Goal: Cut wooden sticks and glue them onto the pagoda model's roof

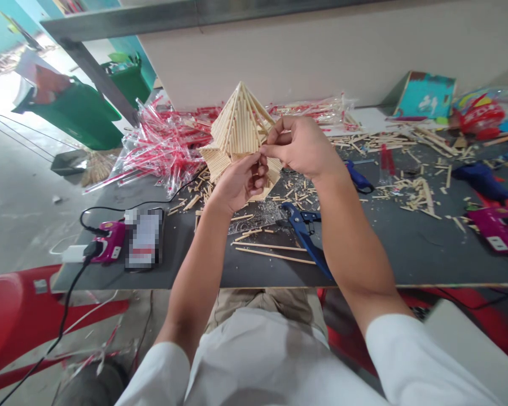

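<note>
A pointed model of pale wooden sticks [242, 127], with a cone-like top over a wider lower tier, stands at the middle of the dark table. My left hand [242, 180] is at its lower front, fingers curled and pressed together; whatever they pinch is too small to make out. Against the model's right side, my right hand [298, 146] has thumb and forefinger brought together, close to the left fingertips. What lies between those fingers is hidden. Below the hands is a blue-handled cutter [305, 234], beside loose thin sticks [275, 255].
Red and clear plastic wrappers [165, 146] heap at the back left. A phone [144, 239] and a magenta power strip [112, 242] lie at the left with cables. Cut stick pieces [419, 194] and a blue glue gun [482, 179] are at the right, beside another magenta strip [497, 228].
</note>
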A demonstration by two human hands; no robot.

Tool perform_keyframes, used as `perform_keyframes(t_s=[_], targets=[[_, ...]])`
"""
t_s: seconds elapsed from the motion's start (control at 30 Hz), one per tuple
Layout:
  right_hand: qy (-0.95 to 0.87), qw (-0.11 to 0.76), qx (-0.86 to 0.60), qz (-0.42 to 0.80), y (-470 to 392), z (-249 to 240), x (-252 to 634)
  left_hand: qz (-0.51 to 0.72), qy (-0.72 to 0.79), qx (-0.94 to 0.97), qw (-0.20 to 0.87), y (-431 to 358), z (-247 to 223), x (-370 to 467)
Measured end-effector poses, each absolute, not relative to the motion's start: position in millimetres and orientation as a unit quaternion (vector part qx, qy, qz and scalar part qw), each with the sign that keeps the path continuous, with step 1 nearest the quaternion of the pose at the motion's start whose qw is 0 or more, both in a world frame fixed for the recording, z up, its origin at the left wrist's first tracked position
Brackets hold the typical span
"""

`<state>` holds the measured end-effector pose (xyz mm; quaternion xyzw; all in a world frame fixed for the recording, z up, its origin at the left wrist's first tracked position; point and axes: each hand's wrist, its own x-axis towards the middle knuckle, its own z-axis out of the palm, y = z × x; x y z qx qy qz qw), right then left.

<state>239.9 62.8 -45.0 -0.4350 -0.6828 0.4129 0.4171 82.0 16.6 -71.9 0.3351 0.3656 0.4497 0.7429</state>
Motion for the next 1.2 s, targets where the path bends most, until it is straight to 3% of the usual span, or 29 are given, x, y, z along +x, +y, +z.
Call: perform_keyframes(t_s=[0.73, 1.0, 1.2], targets=[[-0.693, 0.425, -0.444, 0.377, 47.1, -37.0, 262.3, 0.459, 0.353, 0.328, 0.746, 4.4, -74.1, 86.1], [-0.743, 0.322, -0.380, 0.447, -23.0, -64.1, 280.6, 0.376, 0.386, 0.603, 0.588, -42.5, -102.5, 67.7], [-0.750, 0.373, -0.361, 0.410, -29.8, -110.5, 264.6, 0.347, 0.385, 0.656, 0.549, -40.2, -120.3, 57.0]])
